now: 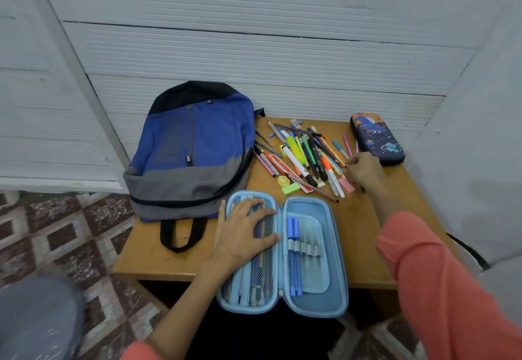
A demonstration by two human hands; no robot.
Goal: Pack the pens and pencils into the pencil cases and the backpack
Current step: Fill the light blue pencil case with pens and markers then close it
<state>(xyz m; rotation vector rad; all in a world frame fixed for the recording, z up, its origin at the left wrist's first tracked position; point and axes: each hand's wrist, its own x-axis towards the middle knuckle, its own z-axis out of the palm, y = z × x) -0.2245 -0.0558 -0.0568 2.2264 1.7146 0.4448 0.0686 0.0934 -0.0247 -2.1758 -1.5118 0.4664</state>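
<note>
A light blue pencil case (333, 297) lies open at the table's front edge. Its right half holds two blue pens (293, 255) in elastic loops. Its left half has a mesh pocket with several pens inside. My left hand (243, 235) rests flat on that mesh pocket, fingers spread. A loose pile of pens, pencils and markers (305, 156) lies behind the case. My right hand (364, 171) is at the pile's right edge, its curled fingers pinching the lower end of a pink pen (347, 144). A dark blue pencil case (377, 139) with a space print lies zipped at the back right. A blue and grey backpack (192, 150) lies flat on the left.
The small wooden table (358, 232) stands against a white ribbed wall. Erasers, green (290, 190) and pink (346, 185), lie at the pile's front. The backpack's black handle (180, 235) hangs over bare wood at the front left. Patterned floor tiles lie to the left.
</note>
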